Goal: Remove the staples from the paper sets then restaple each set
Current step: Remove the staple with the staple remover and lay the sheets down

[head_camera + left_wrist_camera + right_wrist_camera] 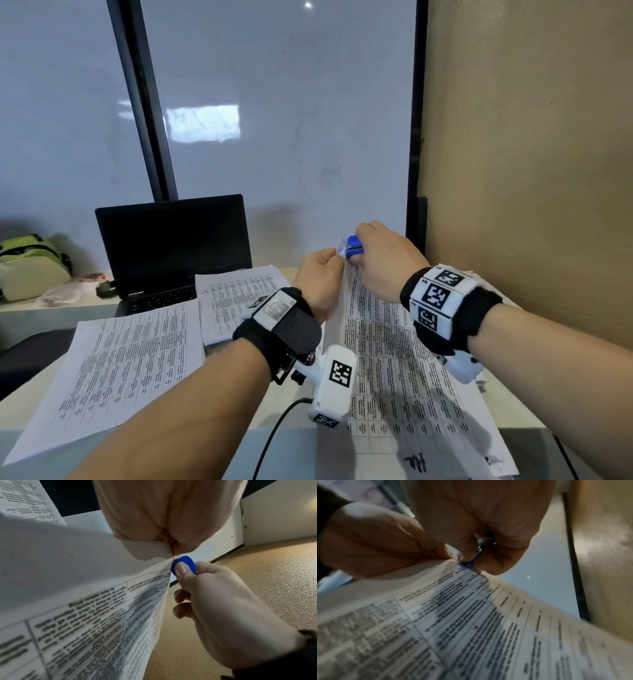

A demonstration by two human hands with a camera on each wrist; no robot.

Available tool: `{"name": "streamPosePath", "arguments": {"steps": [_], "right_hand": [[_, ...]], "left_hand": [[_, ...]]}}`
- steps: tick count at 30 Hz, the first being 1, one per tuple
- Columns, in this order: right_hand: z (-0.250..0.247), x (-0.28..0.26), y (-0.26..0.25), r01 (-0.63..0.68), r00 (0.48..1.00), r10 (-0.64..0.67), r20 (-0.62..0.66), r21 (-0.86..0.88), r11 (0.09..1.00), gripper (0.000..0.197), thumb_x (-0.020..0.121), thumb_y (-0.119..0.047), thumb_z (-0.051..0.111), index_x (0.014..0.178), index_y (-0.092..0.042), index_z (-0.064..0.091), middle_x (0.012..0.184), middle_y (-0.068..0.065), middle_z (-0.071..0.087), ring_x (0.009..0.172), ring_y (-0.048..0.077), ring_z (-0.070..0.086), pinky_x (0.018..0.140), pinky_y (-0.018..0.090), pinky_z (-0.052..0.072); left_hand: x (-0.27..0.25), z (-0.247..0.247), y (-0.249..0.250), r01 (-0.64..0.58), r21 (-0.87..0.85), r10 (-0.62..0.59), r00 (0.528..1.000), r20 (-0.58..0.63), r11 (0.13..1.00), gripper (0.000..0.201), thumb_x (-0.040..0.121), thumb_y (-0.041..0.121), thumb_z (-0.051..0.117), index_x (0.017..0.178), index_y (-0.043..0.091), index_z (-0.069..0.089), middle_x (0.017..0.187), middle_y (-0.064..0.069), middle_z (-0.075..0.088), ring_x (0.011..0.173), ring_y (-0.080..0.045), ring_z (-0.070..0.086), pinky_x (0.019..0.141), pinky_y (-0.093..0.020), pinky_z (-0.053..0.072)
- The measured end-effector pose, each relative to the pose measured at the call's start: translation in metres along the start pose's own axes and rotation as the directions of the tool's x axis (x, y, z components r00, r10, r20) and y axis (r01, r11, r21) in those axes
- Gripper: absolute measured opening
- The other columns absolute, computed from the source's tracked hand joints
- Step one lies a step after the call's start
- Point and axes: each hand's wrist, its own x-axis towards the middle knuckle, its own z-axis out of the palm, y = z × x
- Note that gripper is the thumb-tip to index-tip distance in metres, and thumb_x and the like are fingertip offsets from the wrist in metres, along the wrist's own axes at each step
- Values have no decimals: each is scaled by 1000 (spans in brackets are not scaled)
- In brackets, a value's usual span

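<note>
left hand [318, 274] is pinching the top corner of the paper set [387, 349] up off the desk, and the right hand [383, 253] right next to it squeezes a blue staple remover [354, 246] onto that same corner

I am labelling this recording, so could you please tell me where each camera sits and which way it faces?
Head: worn on the head, looks forward and down over the desk; both forearms, left hand and right hand show.
Left wrist: looks along the left hand at the lifted paper set; the right hand pinching the blue staple remover shows.
Right wrist: looks along the right hand at the same corner; both hands show.
All three share the remover at the paper's corner.
</note>
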Motion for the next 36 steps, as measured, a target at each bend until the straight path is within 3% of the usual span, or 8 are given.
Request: {"name": "streamPosePath", "arguments": {"steps": [6,12,17,24,27,28,30,36], "right_hand": [[10,4,13,-231,973,204,107,423,876,12,97,-23,51,95,-11,49,84,4,52,74,23,52,63,30,41],[12,0,16,-346,938,250,239,671,656,17,99,-17,46,84,-13,51,63,10,49,47,21,47,55,32,46],[9,0,21,-476,844,331,423,874,97,21,104,-20,40,85,-11,45,67,4,36,52,13,34,41,21,37],[27,-11,101,-650,754,543,368,539,537,23,92,-25,51,74,-11,49,57,8,38,44,20,38,45,24,37],[31,-32,151,-670,704,609,365,56,741,23,83,-31,50,71,-13,42,67,8,51,52,22,48,49,24,39],[29,-40,158,-672,666,642,380,-69,737,29,88,-30,51,68,-15,38,66,5,47,54,21,45,48,23,33],[27,-56,165,-651,598,697,395,-268,710,36,95,-30,50,67,-13,34,63,1,39,55,19,40,46,25,25],[29,-70,191,-589,584,664,467,-319,743,27,89,-33,62,77,-13,48,63,-1,43,57,15,44,46,24,29]], "left_hand": [[-14,1,16,20,-29,-19,998,52,999,21,94,14,50,96,-3,63,91,-23,58,83,-30,53,74,-40,46],[-14,-4,16,83,-33,-79,990,115,996,27,97,0,38,108,-13,59,100,-31,60,88,-35,59,80,-41,53],[-14,-4,14,137,-89,-127,986,106,987,22,94,-1,41,100,-8,61,93,-26,63,74,-29,63,75,-41,56],[3,9,1,135,217,-127,991,-51,967,25,98,4,38,91,2,63,71,-12,55,63,-19,49,59,-23,40],[18,7,-14,157,387,-137,987,-79,909,31,96,7,36,104,-4,64,97,-18,65,87,-24,58,92,-31,44],[21,7,-17,164,421,-138,986,-93,892,29,95,5,36,100,-5,63,91,-16,62,85,-23,56,76,-46,47],[21,6,-20,163,442,-127,986,-108,882,25,94,0,35,88,1,59,77,-13,50,77,-21,47,69,-34,38],[25,6,-27,185,429,-132,980,-150,884,30,95,3,38,98,-9,65,97,-24,68,93,-36,65,90,-52,50]]}}
